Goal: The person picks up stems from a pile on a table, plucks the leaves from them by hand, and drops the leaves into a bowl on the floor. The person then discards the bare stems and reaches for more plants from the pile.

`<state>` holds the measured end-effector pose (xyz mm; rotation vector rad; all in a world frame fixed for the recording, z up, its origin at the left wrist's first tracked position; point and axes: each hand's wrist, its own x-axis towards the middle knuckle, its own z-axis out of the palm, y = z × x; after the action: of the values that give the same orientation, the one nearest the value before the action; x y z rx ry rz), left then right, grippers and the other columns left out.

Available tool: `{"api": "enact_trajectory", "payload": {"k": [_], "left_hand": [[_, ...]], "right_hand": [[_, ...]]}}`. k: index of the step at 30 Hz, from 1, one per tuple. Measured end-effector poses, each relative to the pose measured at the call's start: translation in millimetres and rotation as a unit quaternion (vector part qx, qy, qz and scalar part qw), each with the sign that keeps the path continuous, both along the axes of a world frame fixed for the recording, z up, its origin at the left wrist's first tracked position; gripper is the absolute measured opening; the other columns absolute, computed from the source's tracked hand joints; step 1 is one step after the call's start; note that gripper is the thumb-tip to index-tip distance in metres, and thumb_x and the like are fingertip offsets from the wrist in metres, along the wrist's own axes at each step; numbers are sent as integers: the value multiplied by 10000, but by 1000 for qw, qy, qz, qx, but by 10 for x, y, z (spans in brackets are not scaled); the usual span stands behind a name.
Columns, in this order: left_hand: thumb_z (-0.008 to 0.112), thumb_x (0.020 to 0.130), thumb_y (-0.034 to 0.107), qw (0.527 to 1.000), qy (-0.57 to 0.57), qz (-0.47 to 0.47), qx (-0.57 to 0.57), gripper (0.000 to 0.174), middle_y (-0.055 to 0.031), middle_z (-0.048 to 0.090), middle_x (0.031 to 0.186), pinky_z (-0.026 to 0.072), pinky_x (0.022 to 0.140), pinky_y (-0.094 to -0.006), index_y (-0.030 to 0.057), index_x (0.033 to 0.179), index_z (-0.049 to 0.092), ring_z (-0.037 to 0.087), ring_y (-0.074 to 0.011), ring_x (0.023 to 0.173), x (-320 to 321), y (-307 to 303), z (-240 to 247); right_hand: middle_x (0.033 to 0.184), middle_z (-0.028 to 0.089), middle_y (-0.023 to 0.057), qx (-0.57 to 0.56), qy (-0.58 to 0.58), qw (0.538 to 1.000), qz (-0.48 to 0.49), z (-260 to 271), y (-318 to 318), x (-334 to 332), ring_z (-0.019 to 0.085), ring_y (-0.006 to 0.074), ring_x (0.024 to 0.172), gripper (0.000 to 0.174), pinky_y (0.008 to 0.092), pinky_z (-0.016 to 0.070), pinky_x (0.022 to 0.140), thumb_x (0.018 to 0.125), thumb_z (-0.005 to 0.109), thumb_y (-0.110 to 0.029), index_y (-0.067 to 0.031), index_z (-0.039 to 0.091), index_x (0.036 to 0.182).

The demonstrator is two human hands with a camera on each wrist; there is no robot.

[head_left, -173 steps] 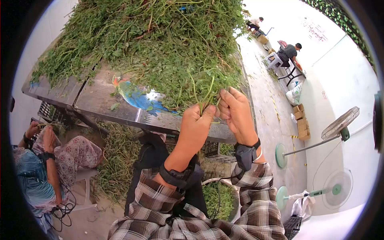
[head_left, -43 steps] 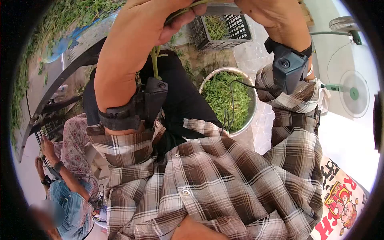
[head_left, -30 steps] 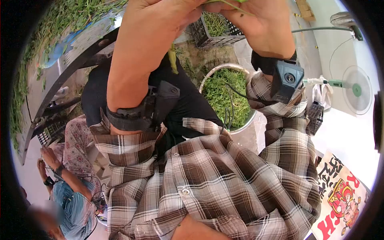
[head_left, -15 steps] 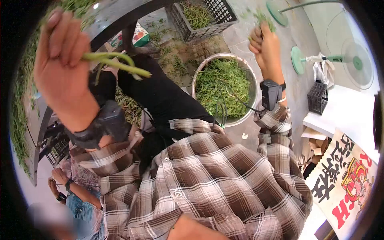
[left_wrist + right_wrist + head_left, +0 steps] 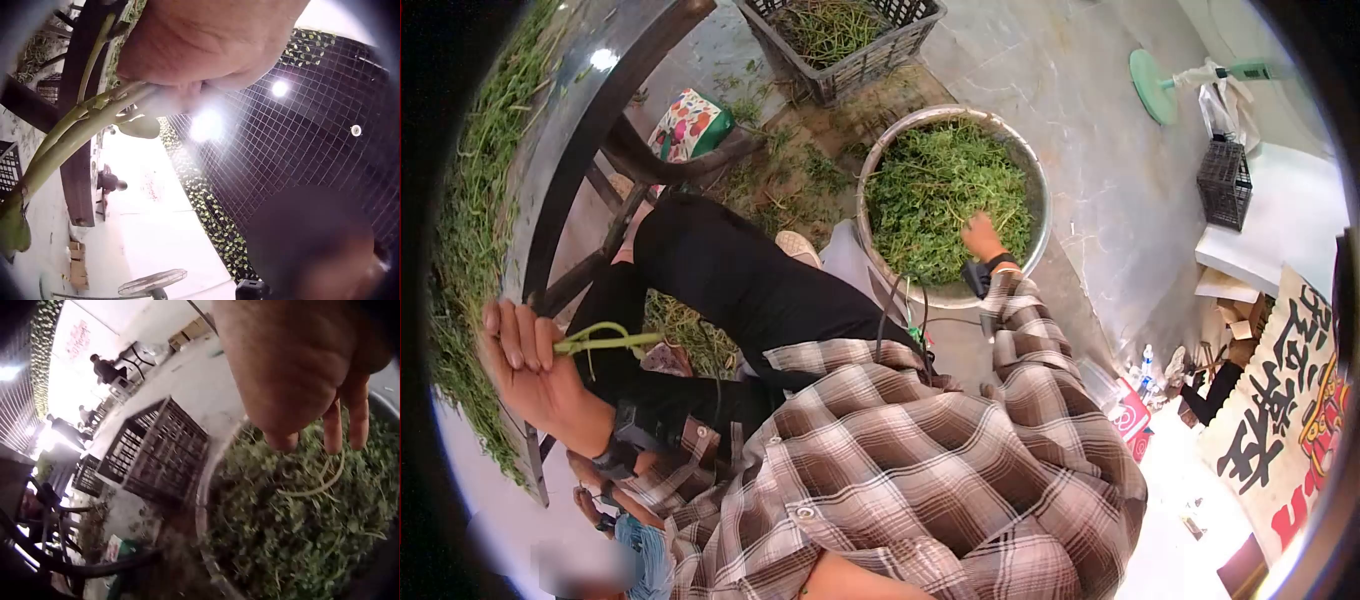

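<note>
My left hand (image 5: 540, 375) grips a few thick green stems (image 5: 615, 342) beside the table edge, their bare ends poking out toward the right. In the left wrist view the same stems fork close to the palm, and one leaf hangs at the far end. My right hand (image 5: 982, 238) is down over a round metal basin (image 5: 1043, 170) heaped with leafy greens (image 5: 945, 190). Seen from the right wrist, its fingers (image 5: 333, 428) point loosely down at the leaves, and a pale curved stem (image 5: 315, 489) lies just below them. No bunch shows in that hand.
A table (image 5: 585, 85) piled with greens runs along the left. Beyond the basin stands a black plastic crate (image 5: 830, 75) of stems. Loose trimmings (image 5: 820, 170) litter the floor. A green-based fan (image 5: 1152, 88) is at right; another person's arms (image 5: 595, 490) show lower left.
My hands have parted from over the lap. The right hand came down from the upper right onto the basin, its leafy sprig no longer visible. The left still holds stems, and the view has turned.
</note>
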<state>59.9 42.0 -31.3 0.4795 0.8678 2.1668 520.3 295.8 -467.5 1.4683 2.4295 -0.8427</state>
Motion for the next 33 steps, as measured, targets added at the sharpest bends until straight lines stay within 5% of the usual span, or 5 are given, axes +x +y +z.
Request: {"api": "enact_trajectory", "payload": {"k": [6,10,15,25,33], "left_hand": [[378,944,108,999,22,17,-19,117,-7,316,626,256,416,-209,20,867,380,254,-75,486,85,-123,82],[393,942,123,998,30,26,-52,121,-3,324,636,251,416,-209,24,873,382,259,-73,489,147,-84,74],[402,941,138,999,13,10,-32,133,-2,326,636,256,415,-208,24,875,383,263,-73,493,150,-29,42],[423,924,99,1000,-17,-10,-7,107,-4,320,634,273,428,-209,11,880,380,265,-78,492,150,-53,-91],[400,940,130,1000,-10,21,-12,128,0,311,623,269,405,-202,16,883,389,264,-73,486,190,-141,-115]], "right_hand": [[1235,392,289,-96,-187,955,210,28,-135,-361,448,426,1073,389,421,392,924,781,514,-215,71,541,1043],[861,612,186,-70,-19,967,-245,-319,-281,-421,575,362,842,176,435,433,824,731,578,-124,-4,647,839],[850,630,191,-20,84,966,-242,72,-106,-213,596,335,776,240,369,471,715,667,580,-118,16,630,860],[617,538,55,-224,440,692,-526,771,132,17,482,116,471,106,227,370,398,742,602,-64,15,562,800],[621,535,73,-223,515,706,-432,1249,754,-817,467,129,479,130,236,366,434,754,570,-38,37,532,853]]}}
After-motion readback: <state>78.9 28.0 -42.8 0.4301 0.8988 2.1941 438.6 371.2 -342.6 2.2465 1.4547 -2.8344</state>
